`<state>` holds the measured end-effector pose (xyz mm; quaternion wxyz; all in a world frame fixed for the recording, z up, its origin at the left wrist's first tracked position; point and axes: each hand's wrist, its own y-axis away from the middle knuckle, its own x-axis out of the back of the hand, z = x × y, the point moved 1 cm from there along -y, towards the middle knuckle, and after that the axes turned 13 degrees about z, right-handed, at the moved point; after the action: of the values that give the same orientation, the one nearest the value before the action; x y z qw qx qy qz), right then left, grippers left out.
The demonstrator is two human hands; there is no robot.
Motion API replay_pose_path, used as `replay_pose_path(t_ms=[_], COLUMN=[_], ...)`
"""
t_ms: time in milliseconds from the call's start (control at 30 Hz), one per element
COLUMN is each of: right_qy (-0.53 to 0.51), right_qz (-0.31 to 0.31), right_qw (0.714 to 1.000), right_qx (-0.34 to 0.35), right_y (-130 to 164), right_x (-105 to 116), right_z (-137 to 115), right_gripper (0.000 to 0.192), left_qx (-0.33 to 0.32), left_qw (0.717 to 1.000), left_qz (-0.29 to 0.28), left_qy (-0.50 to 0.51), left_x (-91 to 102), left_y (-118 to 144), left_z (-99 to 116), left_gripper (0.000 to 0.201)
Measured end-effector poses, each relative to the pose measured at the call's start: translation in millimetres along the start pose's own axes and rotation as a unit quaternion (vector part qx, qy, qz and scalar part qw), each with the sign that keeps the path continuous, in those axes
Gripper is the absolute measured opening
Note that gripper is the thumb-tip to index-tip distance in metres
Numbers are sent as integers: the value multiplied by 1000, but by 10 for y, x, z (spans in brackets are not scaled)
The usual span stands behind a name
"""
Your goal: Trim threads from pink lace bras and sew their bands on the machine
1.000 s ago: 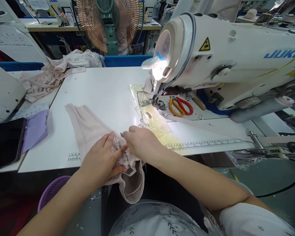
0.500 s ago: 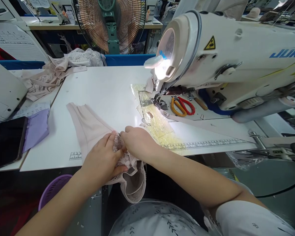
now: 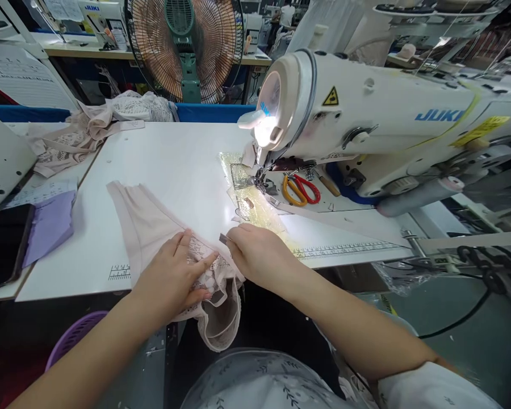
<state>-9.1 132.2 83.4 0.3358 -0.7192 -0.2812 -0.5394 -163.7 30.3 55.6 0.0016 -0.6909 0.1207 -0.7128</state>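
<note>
A pale pink lace garment point(image 3: 147, 224) lies on the white sewing table point(image 3: 166, 165) and hangs over its front edge. My left hand point(image 3: 174, 278) presses flat on the lace part, fingers spread. My right hand point(image 3: 258, 253) sits just to the right, pinching a small metal tool point(image 3: 224, 239) whose tip points at the lace. The white sewing machine point(image 3: 366, 119) stands at the right, its lamp lit over the needle plate.
Orange and red scissors point(image 3: 300, 189) lie under the machine arm. More pink fabric point(image 3: 80, 133) is piled at the back left. A dark phone point(image 3: 0, 244) and purple cloth point(image 3: 49, 224) lie at the left. A fan point(image 3: 185, 45) stands behind. A purple basket point(image 3: 70, 341) sits below.
My right hand has drawn slightly right, away from my left, so the small metal tool shows again. The camera has tilted up and to the right a little.
</note>
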Motion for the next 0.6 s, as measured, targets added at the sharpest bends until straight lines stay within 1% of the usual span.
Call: replay_pose_path(t_ms=[33,100,200,300,433,600], right_qy=[-8,-16,-12,-13,-14,-6], right_qz=[11,11,7,24,38,7], right_qw=[1000,1000,1000,999,998,997], right_qx=[-4,-1,11,25,39,76], right_y=[6,5,-25,-68,-124,-126], right_x=[-38,-147,-308,-397,-421,-351], right_z=[1,-10,-36,-60,-78,-83], right_gripper=[19,19,19,19,19,16], left_qx=[5,11,1,-7,-16,-23], left_qw=[1000,1000,1000,1000,1000,999], left_qz=[1,4,10,12,-3,-7], left_qy=[1,4,8,8,-13,-37], left_x=[-5,-19,-37,-39,-25,-13], left_y=[1,6,21,29,23,12], left_z=[3,8,12,14,21,19], left_gripper=[65,65,63,64,66,64])
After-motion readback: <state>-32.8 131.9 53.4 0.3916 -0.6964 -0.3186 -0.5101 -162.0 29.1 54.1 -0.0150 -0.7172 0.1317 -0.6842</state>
